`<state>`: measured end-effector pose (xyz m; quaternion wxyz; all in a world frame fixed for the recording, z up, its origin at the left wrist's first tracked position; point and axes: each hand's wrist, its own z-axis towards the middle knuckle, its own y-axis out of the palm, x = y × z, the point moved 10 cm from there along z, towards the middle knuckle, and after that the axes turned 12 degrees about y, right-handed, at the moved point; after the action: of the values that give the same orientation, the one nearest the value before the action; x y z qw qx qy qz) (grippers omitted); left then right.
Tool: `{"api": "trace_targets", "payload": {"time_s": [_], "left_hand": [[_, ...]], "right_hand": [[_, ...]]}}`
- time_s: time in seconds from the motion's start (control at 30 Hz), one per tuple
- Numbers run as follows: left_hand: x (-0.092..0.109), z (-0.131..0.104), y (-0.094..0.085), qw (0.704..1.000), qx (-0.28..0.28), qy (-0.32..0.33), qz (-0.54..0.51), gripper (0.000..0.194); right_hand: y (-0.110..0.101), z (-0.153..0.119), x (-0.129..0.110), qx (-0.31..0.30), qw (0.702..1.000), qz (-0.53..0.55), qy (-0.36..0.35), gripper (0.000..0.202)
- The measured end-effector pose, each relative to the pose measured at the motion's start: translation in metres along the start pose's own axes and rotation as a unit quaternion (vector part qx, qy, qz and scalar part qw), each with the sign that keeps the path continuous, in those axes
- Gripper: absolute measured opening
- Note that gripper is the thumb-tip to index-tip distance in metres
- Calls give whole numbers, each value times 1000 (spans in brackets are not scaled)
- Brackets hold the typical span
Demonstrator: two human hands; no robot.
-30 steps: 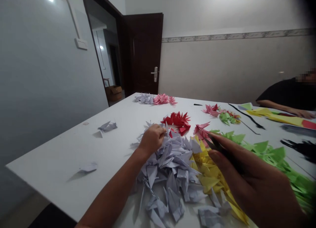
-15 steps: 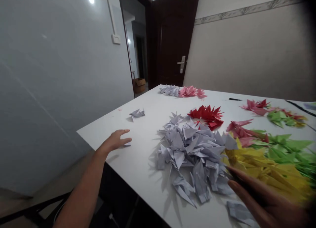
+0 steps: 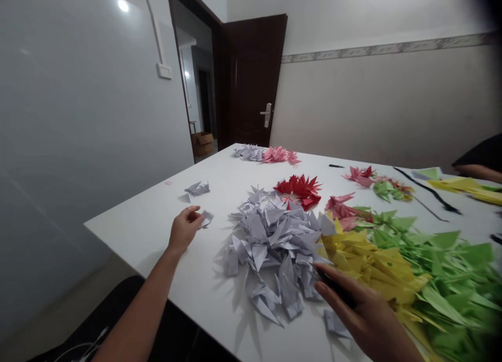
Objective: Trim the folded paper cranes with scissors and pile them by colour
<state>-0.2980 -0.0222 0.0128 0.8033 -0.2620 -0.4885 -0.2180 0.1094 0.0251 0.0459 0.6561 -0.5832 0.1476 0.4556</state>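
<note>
At the left side of the white table, my left hand pinches a small pale grey folded paper piece between thumb and fingers. Just beyond it lies a grey paper crane. A large heap of grey folded paper cranes sits between my hands. My right hand is closed around a slim dark tool, mostly hidden by the fingers, by the heap's right front edge. Under that hand, a grey folded piece lies partly covered.
Yellow cranes and green cranes are piled on the right. Red cranes lie behind the grey heap; pink ones are at the far edge. A black strap crosses the back right, near another person's arm.
My left hand, previously spread over the table beside a small piece, has closed on that grey paper. The view has swung right, bringing another person's arm into sight.
</note>
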Motion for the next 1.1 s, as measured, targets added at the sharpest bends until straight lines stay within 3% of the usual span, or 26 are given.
{"api": "trace_targets", "payload": {"time_s": [0.07,0.1,0.13,0.2,0.27,0.33,0.4,0.47,0.6,0.73,0.83,0.93,1.1], "left_hand": [[31,-9,44,994,-26,-23,-101,42],[45,-20,77,964,-57,-90,-243,40],[66,-34,110,916,-96,-144,-362,37],[113,-62,159,832,-137,-212,-494,31],[153,-84,191,780,-175,-246,-548,29],[179,-98,211,752,-204,-254,-573,29],[190,-102,223,743,-222,-243,-582,29],[193,-101,231,748,-242,-221,-577,27],[191,-98,241,786,-294,-155,-521,31],[189,-88,234,835,-276,-75,-470,40],[194,-79,228,850,-274,-6,-449,43],[193,-80,233,831,-307,-31,-464,28],[187,-81,234,774,-273,-155,-550,29]], "right_hand": [[-1,9,-21,7,1000,23,-17,32],[-4,14,-34,19,998,41,-33,32],[-7,19,-46,26,997,56,-46,31],[-22,28,-66,86,990,84,-68,31],[-42,34,-78,166,978,91,-88,30],[-60,35,-82,232,963,86,-104,27],[-72,36,-80,260,956,81,-110,22],[-77,40,-74,249,959,86,-100,15],[-80,50,-59,203,972,105,-51,9],[-76,62,-48,147,984,103,-1,16],[-69,67,-44,100,988,118,12,18],[-70,65,-44,101,987,128,5,17],[-93,34,-66,197,974,91,-60,31]]}}
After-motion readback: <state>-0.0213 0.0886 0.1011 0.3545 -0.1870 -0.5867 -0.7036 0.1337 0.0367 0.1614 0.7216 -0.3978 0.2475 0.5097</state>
